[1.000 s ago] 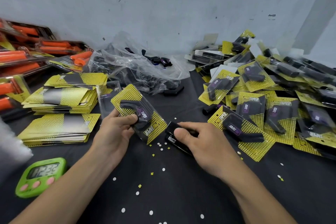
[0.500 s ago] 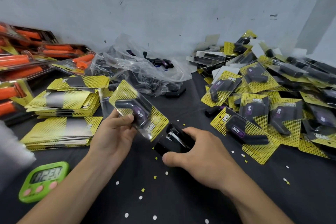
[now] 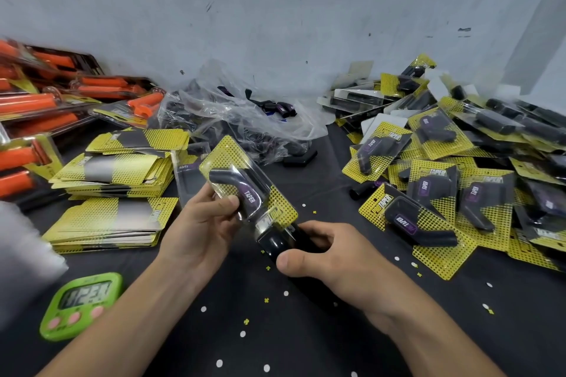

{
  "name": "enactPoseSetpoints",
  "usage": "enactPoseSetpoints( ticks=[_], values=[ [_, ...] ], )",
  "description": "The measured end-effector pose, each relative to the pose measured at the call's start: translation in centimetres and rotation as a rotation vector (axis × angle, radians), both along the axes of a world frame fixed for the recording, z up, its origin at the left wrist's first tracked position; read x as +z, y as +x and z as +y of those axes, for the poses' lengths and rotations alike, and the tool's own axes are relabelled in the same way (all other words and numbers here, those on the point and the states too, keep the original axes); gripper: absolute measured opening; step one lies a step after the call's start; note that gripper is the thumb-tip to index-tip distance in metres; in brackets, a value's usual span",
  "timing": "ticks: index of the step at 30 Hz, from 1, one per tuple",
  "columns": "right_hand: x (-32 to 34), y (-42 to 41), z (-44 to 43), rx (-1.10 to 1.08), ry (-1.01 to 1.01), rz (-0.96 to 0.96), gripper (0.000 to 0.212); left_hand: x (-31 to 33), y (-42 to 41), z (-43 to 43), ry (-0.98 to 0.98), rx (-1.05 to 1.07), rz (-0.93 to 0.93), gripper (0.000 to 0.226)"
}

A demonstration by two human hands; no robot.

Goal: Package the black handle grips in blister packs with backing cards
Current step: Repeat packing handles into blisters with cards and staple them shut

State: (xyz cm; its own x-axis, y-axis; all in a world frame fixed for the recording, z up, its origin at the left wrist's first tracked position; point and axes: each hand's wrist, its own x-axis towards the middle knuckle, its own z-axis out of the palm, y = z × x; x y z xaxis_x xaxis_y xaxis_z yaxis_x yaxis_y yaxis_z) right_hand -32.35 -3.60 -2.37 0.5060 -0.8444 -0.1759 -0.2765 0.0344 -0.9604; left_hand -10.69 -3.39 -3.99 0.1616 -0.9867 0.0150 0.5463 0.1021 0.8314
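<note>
Desk point(image 3: 306, 340): dark cloth against a pale wall, strewn with white and yellow punch-outs; green timer point(image 3: 81, 304) at the near left.
Supplies: stacked backing cards point(image 3: 116, 168) at left, clear bag of loose grips point(image 3: 245, 122) at the back, finished packs point(image 3: 444, 190) heaped at right.
Blister pack point(image 3: 263, 187): held above the desk at centre, tilted, with a black handle grip point(image 3: 242, 193) under the clear bubble and a yellow card behind.
Left hand point(image 3: 199, 223): curled round the pack's upper half, thumb pressing on the bubble.
Right hand point(image 3: 333, 257): closed round a black hand tool point(image 3: 275, 243), thumb on its near end — tool's mouth at the pack's lower edge.
Risk: probably a crooked or off-card bite if the pack slips in the left hand as the tool squeezes; possibly a crushed bubble if fed too deep.
Change: a second ago, tool flat on the desk under the right hand, apart from the pack; half a second ago, lifted with mouth open beside the corner — now meets the card edge.
</note>
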Motion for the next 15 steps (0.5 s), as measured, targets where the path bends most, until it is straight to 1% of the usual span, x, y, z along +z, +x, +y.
enactPoseSetpoints(
  ticks=[4, 8, 12, 15],
  values=[
    [-0.3, 0.2, -0.1, -0.015, -0.047, 0.021, 0.05, 0.1, -0.8, 0.3, -0.01, -0.066, -0.031, 0.041],
    [-0.4, 0.4, -0.1, -0.045, -0.037, 0.001, 0.053, 0.3, -1.1, 0.3, -0.001, -0.046, -0.03, 0.037],
    [-0.4, 0.6, -0.1, -0.051, -0.046, -0.004, 0.049, 0.5, -1.2, 0.4, -0.005, -0.027, -0.004, 0.035],
    [-0.5, 0.6, 0.0, -0.066, -0.059, -0.024, 0.042, 0.5, -1.2, 0.4, -0.012, -0.017, 0.01, 0.036]
  ],
)
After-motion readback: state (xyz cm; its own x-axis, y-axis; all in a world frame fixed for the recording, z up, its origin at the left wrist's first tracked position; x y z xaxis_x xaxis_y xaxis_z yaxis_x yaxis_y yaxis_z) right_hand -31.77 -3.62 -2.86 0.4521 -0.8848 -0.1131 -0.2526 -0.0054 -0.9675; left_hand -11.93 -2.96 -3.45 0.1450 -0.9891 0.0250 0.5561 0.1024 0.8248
